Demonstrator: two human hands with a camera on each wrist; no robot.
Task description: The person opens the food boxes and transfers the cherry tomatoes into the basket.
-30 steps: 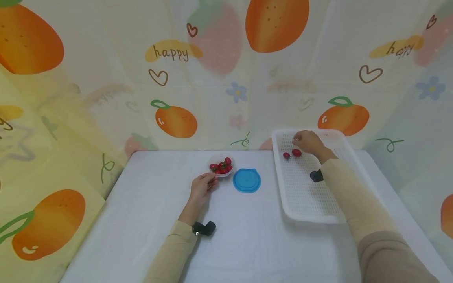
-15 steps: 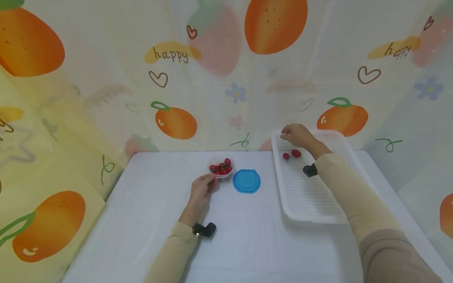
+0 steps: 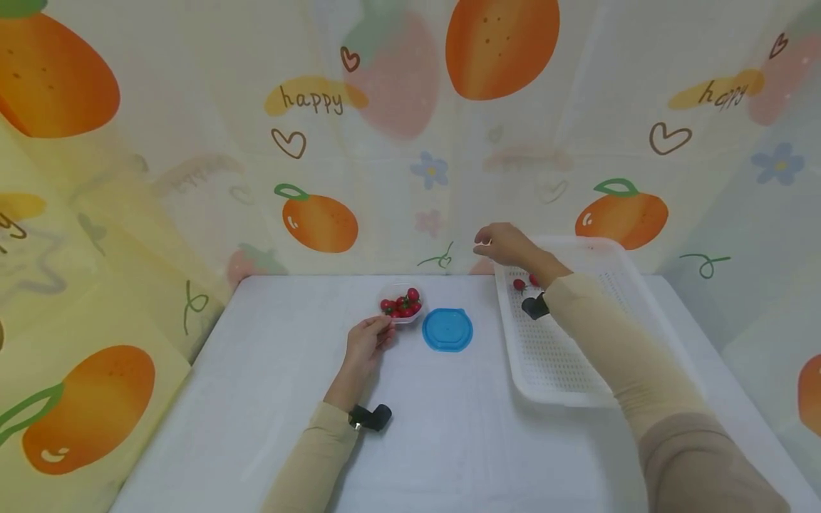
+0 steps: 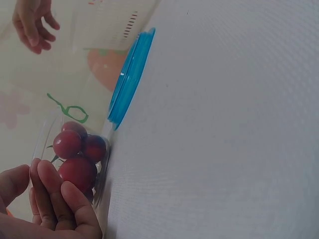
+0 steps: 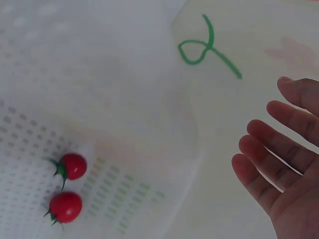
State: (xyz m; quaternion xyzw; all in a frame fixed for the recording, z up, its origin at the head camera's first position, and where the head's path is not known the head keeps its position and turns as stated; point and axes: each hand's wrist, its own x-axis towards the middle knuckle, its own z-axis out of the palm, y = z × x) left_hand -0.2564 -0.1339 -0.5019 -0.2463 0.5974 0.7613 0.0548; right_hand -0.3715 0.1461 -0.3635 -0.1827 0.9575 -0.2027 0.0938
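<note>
Left hand (image 3: 368,338) and right hand (image 3: 503,244) were well apart. Near the centre of the head view, the left one pinched the near left edge of a clear plastic tub (image 3: 407,321), which held a heap of small red cherry tomatoes (image 3: 405,311) with green stems. The right one, right of centre, hung by the upper left corner of a large white perforated plastic tray (image 3: 564,370); its thumb and fingers were apart, with nothing seen between them. Two red cherry tomatoes in the tray (image 5: 66,207) lay close together at the lower left of the right wrist view. A flat blue plastic lid (image 3: 447,330) lay on the white-covered table (image 3: 244,427), just to the lower right of the tub.

Moving tomatoes by hand with the tub steadied seemed the step in hand. Done well, it called for a light left pinch, enough to stop the tub sliding without bending its thin wall. The right fingertips would best have taken one tomato at a time round its smooth body, not by the stem, and let go low, since the heap stood near the rim and a dropped one might have rolled out.
</note>
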